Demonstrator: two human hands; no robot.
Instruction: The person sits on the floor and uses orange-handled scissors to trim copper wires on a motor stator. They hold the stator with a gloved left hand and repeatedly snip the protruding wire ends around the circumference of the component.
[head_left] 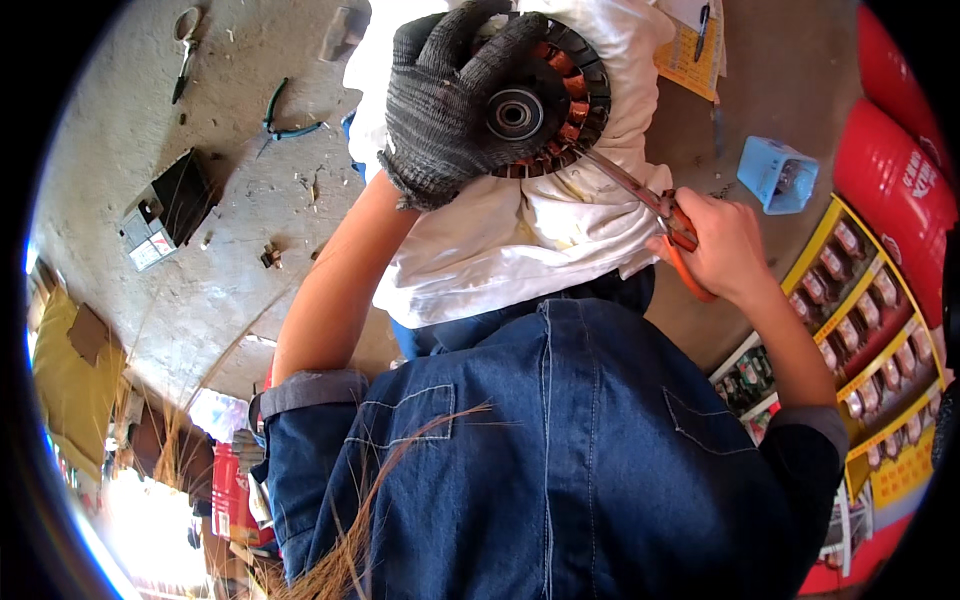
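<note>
My left hand [435, 110], in a grey knit glove, grips a round motor part [578, 92] with copper windings, dark teeth and a central bearing [515, 117], over a white cloth [540, 225] on my lap. My bare right hand [715, 245] is closed on orange-handled pliers [680, 215]. Their long metal jaws reach the lower right rim of the part, among the windings; whether they grip anything there is too small to tell.
On the grey floor lie scissors [184, 50], teal pliers [285, 128], a metal head [340, 38] and a black box [165, 205]. At right are papers [690, 55], a blue container [775, 172], red drums [890, 180] and yellow racks of small packages [850, 330].
</note>
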